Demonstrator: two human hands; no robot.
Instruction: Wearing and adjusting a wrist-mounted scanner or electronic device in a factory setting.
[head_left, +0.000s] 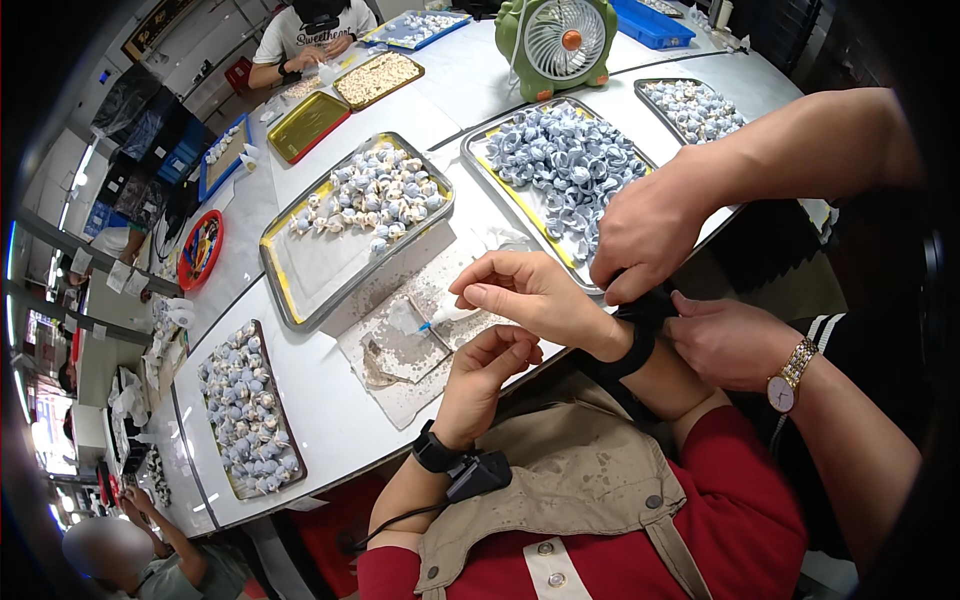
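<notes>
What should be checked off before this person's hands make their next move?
1. Right wrist strap fastened: not ok; a co-worker's hands are working on it.
2. Left wrist band on: ok.
3. Tool gripped: ok; the right hand pinches it.
4. Left hand free: cannot tell; its fingers curl just under the tool.
5. Work sheet in place: ok; it lies flat on the table below the hands.
6. Pieces at hand: ok; a full tray sits beside the right hand.
</notes>
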